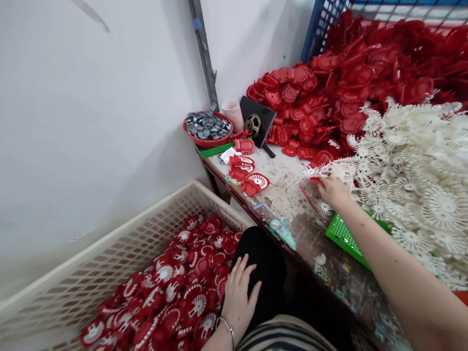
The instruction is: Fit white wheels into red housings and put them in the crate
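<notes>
My left hand rests on my dark-clothed knee, its fingers spread and holding nothing. At the near edge of the pile of white fan-shaped plastic pieces, my right hand has its fingers curled on a red plastic piece; most of that piece is hidden. A loose white spoked piece lies just below this hand. Farther left on the worktable lies a red piece with a white fan fitted in it, with similar ones behind it.
A cream crate of red-and-white pieces stands beside my left leg. Behind on the table are a red bowl of grey discs, a pink cup and a heap of red pieces. A green basket sits under my right forearm.
</notes>
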Available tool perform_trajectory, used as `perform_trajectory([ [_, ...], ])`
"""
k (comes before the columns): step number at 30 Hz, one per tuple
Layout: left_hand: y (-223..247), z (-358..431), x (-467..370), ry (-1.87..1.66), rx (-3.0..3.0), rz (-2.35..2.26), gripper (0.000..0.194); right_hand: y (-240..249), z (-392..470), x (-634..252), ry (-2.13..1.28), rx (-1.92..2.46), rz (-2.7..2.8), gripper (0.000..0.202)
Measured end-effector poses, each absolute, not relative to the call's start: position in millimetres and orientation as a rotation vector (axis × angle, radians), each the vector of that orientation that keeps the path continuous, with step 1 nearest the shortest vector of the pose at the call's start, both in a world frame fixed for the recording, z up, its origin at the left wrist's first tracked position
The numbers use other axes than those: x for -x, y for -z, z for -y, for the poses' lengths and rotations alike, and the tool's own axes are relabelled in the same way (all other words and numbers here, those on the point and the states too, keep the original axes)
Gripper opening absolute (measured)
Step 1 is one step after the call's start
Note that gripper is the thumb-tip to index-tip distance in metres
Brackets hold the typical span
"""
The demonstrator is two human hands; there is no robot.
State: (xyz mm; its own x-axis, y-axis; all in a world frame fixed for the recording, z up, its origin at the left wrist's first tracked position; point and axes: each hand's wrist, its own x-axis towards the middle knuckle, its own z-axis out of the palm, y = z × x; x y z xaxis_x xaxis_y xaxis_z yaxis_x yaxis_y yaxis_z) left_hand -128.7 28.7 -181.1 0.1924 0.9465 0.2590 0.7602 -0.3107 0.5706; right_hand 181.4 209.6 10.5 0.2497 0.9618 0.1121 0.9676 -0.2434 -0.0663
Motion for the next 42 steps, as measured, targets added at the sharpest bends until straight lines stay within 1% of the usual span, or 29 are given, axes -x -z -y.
perform_trajectory([
  [4,180,-31,128,-0.841,-2.161,-1.615,0.028,-29,-207,-213,-0.019,2.382,1.562,0.041],
  [9,182,-32,128,-0.877,-2.114,-1.588,0.028,-48,-178,-231,-0.059,2.165,1.312,0.058],
  [11,181,-32,128,-0.900,-2.058,-1.572,0.029,-52,-159,-227,-0.096,2.078,1.261,0.060],
  [15,161,-33,123,-0.946,-1.846,-1.500,0.030,-47,-109,-197,-0.238,1.884,1.268,0.049],
  [18,130,-32,108,-0.912,-1.639,-1.271,0.035,-33,-64,-159,-0.356,1.794,1.362,0.039],
  [20,110,-30,94,-0.886,-1.536,-1.033,0.043,-18,-36,-132,-0.412,1.618,1.532,0.028],
  [21,103,-28,87,-0.875,-1.504,-0.918,0.049,-11,-23,-120,-0.405,1.538,1.590,0.027],
  [23,95,-24,76,-0.866,-1.456,-0.793,0.061,5,-2,-101,-0.491,1.477,1.714,0.026],
  [25,96,-18,68,-0.840,-1.430,-0.826,0.068,17,13,-91,-0.525,1.491,1.758,0.030],
  [28,100,-10,63,-0.759,-1.382,-0.963,0.064,28,26,-89,-0.589,1.480,1.735,0.038],
  [31,101,-10,64,-0.748,-1.388,-1.049,0.053,28,35,-92,-0.718,1.395,1.688,0.032],
  [34,99,-18,70,-0.793,-1.539,-1.120,0.041,15,46,-98,-0.863,1.330,1.597,0.023],
  [37,97,-23,74,-0.751,-1.618,-1.148,0.038,-6,68,-121,-0.905,1.364,1.434,0.024],
  [40,92,-19,72,-0.670,-1.511,-1.171,0.035,-19,102,-166,-0.710,1.570,1.185,0.038],
  [42,86,-15,67,-0.608,-1.377,-1.169,0.034,-15,126,-204,-0.445,1.802,1.000,0.045],
])
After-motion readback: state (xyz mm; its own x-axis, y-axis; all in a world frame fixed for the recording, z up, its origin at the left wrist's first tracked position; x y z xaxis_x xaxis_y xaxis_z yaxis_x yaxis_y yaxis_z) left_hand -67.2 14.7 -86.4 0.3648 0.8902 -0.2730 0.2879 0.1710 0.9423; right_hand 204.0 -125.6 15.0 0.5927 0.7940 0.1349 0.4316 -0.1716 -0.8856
